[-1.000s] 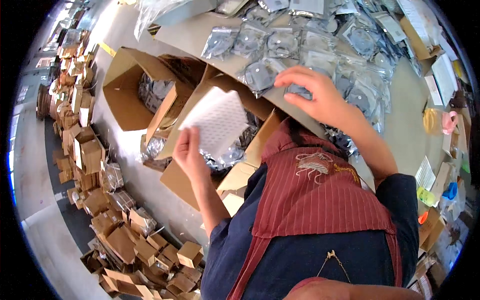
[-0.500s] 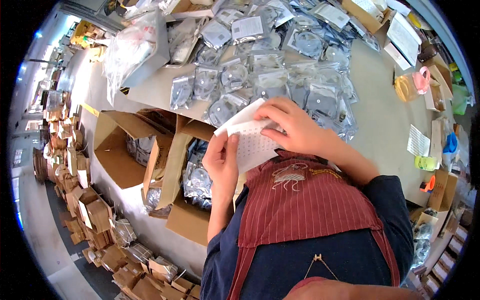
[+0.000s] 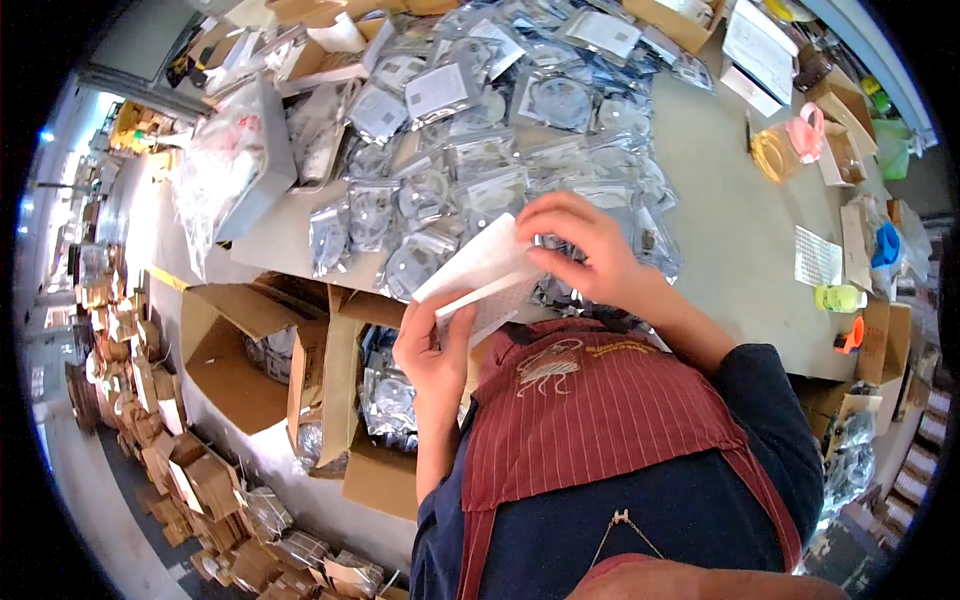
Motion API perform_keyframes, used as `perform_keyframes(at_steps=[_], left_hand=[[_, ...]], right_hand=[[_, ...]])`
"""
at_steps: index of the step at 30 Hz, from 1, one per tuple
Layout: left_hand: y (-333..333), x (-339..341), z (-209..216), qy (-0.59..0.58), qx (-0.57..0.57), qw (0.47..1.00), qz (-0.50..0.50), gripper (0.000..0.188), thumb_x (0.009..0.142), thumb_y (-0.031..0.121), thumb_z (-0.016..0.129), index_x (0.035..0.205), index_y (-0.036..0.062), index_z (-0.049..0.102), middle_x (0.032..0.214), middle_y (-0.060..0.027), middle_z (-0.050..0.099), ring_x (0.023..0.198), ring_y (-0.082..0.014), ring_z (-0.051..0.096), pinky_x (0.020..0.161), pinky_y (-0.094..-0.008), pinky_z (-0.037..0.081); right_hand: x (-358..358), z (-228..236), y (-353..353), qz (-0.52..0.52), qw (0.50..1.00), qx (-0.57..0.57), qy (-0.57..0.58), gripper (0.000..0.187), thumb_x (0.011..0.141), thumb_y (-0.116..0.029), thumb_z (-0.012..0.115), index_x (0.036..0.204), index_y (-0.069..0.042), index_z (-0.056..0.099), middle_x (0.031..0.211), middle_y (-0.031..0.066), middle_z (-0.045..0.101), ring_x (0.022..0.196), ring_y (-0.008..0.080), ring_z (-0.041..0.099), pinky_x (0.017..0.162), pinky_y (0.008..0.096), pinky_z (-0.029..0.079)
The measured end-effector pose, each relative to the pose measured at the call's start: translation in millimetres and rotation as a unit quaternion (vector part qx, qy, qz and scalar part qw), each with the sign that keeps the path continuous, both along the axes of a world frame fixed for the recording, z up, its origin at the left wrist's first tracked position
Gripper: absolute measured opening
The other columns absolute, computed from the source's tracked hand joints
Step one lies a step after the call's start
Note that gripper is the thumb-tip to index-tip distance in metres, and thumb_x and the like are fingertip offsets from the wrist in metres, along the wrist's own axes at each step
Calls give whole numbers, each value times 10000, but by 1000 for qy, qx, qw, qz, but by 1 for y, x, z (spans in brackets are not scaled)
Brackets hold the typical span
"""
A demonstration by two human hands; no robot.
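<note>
A white sheet [image 3: 468, 268] printed with rows of small marks, like a label sheet, is held above the near edge of the table, its front flap folded so the paper opens in a V. My left hand [image 3: 432, 345] grips its lower left end, thumb in front. At the upper right end, my right hand [image 3: 585, 250] has its curled fingers and thumb on the paper's edges. Just beyond the sheet lie clear zip bags [image 3: 410, 262] with coiled grey cables, spread in rows. Some bags farther back carry white paper inserts [image 3: 440, 90].
Open cardboard boxes [image 3: 235, 350] stand below the table's left edge, one holding bagged items [image 3: 390, 385]. A grey bin [image 3: 262, 170] with plastic bags sits at the table's left. To the right are a yellow tape roll [image 3: 772, 155], a printed sheet [image 3: 818, 257] and an orange tool [image 3: 850, 336].
The sheet has tilted and folded, so its printed face now shows less. Both hands stay on it. The whole view has shifted slightly, with the table items appearing farther left.
</note>
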State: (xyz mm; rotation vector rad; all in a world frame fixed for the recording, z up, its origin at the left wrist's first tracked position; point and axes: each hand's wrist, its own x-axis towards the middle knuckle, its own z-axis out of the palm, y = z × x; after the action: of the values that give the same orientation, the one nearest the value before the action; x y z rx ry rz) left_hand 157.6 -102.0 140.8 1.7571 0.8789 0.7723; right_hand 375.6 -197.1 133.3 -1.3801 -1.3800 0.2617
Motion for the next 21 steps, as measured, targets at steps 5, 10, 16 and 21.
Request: perform_keyframes(at_steps=[5,10,16,21], left_hand=[[-1,18,1,-73,-110,991,19,204,874,47,706,1054,-42,670,940,-48,685,835,-75,598,759,-215,468],[3,30,-12,-54,-121,991,-13,224,870,82,728,1049,-44,677,924,-33,684,809,-65,584,732,-217,467],[3,44,-11,-19,-117,993,-18,240,870,147,749,1026,-28,699,875,-11,678,763,-52,548,689,-205,444],[4,46,-14,-31,-104,994,-22,238,872,177,753,991,-25,717,817,8,666,719,-46,533,648,-204,435]], right_hand=[[6,-9,-24,2,999,-47,27,345,781,-95,744,1099,-68,615,1170,118,555,1083,305,552,920,401,453],[-10,-17,-31,-53,993,-70,-79,444,749,-104,760,1152,-92,575,1225,120,492,1135,341,478,978,455,389],[-8,-21,-38,-65,991,-113,3,374,779,-105,749,1107,-72,572,1127,117,533,1056,308,514,898,406,434],[2,-19,-44,10,952,-212,222,266,823,-134,752,1015,-40,594,896,56,622,850,149,580,785,291,457]])
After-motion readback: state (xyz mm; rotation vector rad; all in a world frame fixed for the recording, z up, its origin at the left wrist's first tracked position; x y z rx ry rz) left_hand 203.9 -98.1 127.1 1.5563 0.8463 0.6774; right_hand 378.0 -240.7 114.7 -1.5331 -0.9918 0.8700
